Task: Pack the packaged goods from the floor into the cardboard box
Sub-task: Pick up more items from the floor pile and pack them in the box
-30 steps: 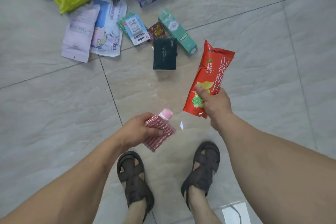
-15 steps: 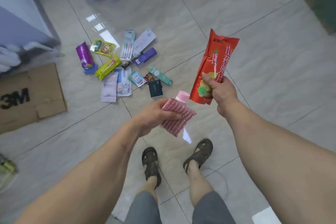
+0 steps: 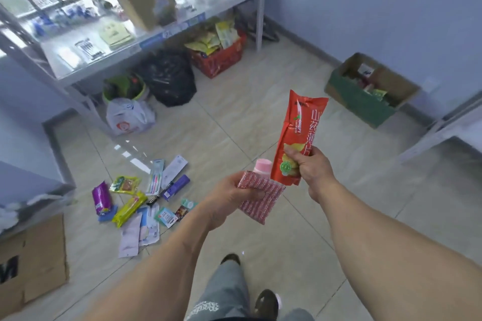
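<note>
Premises present as a small stockroom or goods storage room. A metal shelving rack [image 3: 146, 41] stands against a barred window, carrying assorted packaged items. Beneath the rack sit a red crate of packets [image 3: 217, 56] and a black bin bag [image 3: 169, 77]. Loose packaged goods [image 3: 146, 198] lie on the tiled floor before it.

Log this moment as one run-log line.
left hand: grips red mesh pack | right hand: grips red chip bag | cardboard box: open, ahead right | goods on floor: remain
</note>
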